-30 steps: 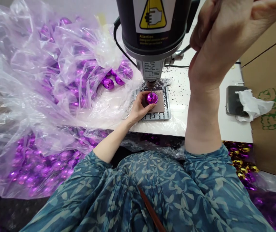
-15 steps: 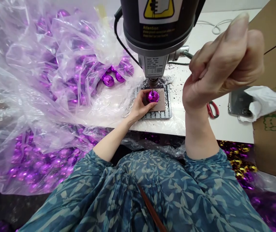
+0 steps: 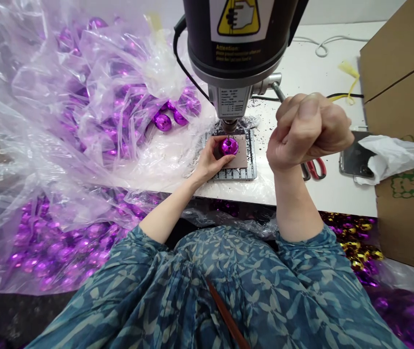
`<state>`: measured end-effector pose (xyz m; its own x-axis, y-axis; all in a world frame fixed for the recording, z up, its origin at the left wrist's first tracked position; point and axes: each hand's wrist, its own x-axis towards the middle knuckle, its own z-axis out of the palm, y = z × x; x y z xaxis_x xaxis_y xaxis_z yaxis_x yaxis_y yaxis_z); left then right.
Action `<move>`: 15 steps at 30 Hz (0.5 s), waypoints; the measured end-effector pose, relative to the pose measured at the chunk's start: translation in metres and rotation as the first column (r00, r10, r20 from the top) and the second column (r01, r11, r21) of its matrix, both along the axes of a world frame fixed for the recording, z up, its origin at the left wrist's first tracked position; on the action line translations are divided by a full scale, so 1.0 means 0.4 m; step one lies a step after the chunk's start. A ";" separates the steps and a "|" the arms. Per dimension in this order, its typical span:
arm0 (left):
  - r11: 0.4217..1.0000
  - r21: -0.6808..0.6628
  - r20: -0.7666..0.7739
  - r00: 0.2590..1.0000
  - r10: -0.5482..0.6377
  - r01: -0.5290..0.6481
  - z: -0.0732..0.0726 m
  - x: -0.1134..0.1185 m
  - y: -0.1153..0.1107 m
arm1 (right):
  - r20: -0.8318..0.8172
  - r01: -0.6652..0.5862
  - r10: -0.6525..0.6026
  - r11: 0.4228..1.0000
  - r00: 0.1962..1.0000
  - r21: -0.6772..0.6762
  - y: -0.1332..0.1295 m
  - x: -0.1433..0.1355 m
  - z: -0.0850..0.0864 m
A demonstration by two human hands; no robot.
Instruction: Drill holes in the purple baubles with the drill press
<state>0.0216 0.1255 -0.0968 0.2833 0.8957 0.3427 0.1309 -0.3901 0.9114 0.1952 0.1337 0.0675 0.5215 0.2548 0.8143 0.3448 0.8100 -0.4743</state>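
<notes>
Thumb and fingers of my left hand close round a shiny purple ball on a brown board over the grey metal base. The bit of a black and grey drill press points down at the ball's top; whether it touches the ball is too small to tell. To the right, my right hand is raised in a fist at the end of the drill press's metal lever. The fist hides the lever's end.
Clear plastic bags with many purple balls cover the left side. Red-handled scissors, a phone and white tissue lie on the right, beside a cardboard box. Dark shavings lie round the base.
My right hand has come down and slightly left with the lever, uncovering a yellow ribbon on the table behind. My left hand and the ball stay in place.
</notes>
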 end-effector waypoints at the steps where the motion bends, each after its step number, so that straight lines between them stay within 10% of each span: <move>1: 1.000 0.001 -0.010 1.000 -0.005 0.005 0.000 -0.001 0.000 | 0.005 0.018 -0.018 1.000 1.000 0.021 0.007 0.000 -0.006; 9: 1.000 0.018 -0.040 0.999 0.024 -0.024 0.004 0.001 -0.002 | 0.025 -0.008 0.004 0.986 1.000 0.165 0.018 -0.012 -0.029; 15: 0.998 0.001 -0.019 0.998 0.067 -0.067 0.014 0.012 0.000 | -0.030 -0.109 0.111 0.992 0.993 0.067 0.004 -0.033 0.144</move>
